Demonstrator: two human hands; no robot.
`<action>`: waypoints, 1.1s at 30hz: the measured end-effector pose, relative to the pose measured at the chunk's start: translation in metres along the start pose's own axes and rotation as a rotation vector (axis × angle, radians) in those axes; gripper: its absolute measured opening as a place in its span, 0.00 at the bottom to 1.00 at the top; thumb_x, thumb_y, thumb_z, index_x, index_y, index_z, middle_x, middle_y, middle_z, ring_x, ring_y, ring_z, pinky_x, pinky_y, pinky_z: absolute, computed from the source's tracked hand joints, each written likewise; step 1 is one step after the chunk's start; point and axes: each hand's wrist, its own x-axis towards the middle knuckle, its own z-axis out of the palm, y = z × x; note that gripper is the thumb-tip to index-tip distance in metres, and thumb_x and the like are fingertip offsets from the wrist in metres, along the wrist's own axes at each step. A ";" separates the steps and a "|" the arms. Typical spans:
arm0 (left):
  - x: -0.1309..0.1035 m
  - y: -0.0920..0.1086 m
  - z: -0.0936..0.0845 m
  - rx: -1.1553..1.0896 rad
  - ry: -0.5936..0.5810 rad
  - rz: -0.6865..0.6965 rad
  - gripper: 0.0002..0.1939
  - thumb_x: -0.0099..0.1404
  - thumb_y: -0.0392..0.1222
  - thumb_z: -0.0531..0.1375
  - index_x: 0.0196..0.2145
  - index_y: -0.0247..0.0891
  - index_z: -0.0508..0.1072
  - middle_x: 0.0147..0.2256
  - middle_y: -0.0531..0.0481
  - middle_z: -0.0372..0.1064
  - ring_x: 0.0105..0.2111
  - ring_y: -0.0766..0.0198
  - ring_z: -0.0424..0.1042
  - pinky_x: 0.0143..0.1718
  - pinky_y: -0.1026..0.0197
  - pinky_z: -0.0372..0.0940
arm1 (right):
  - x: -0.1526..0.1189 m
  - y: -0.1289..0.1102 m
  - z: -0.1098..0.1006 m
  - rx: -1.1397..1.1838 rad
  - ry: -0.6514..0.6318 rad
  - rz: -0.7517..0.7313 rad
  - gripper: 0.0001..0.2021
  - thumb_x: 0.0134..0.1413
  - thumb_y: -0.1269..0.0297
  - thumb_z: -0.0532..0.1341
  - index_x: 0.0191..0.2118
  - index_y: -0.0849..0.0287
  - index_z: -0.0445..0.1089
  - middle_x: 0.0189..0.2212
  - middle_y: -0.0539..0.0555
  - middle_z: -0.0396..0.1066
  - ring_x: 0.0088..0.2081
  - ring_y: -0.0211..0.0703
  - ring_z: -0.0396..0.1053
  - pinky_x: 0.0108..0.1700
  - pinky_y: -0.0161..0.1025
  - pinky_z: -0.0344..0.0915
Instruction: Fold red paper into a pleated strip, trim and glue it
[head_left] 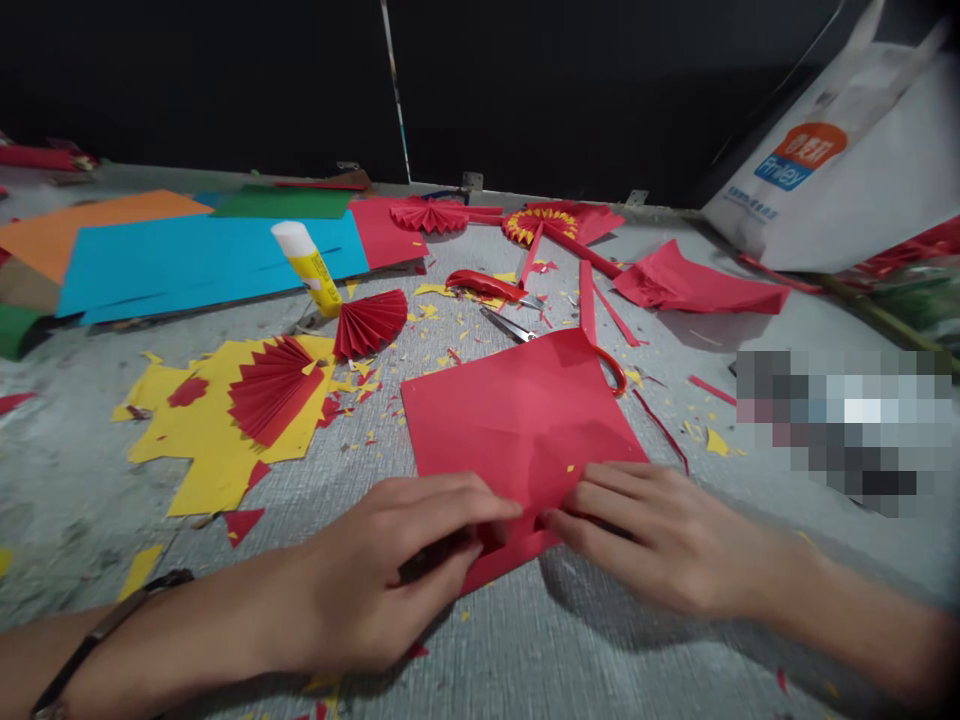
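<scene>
A sheet of red paper [517, 410] lies on the table in front of me, its near edge turned up in a narrow fold. My left hand [420, 560] pinches that edge between thumb and fingers, left of the middle. At the right part of the same edge, my right hand [637, 530] is closed on the paper, fingertips curled over the fold. Scissors [510, 324] with red handles lie partly under the far side of the sheet. Just beyond them rests a red-handled cutter [487, 286].
Left of the sheet are red pleated fans [274, 390], yellow paper [217, 450] and a glue stick [307, 268]. Blue card [210, 262] lies behind. Red pleated pieces [427, 215], crumpled red paper [697, 282] and a white bag [840, 160] stand farther back. Scraps litter the grey table.
</scene>
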 end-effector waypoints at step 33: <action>0.011 -0.009 -0.009 -0.112 -0.242 0.120 0.11 0.71 0.28 0.69 0.48 0.39 0.80 0.43 0.49 0.84 0.55 0.53 0.73 0.63 0.50 0.63 | 0.013 -0.029 0.001 0.270 0.089 -0.025 0.20 0.84 0.70 0.49 0.49 0.63 0.81 0.46 0.55 0.85 0.45 0.43 0.79 0.53 0.40 0.72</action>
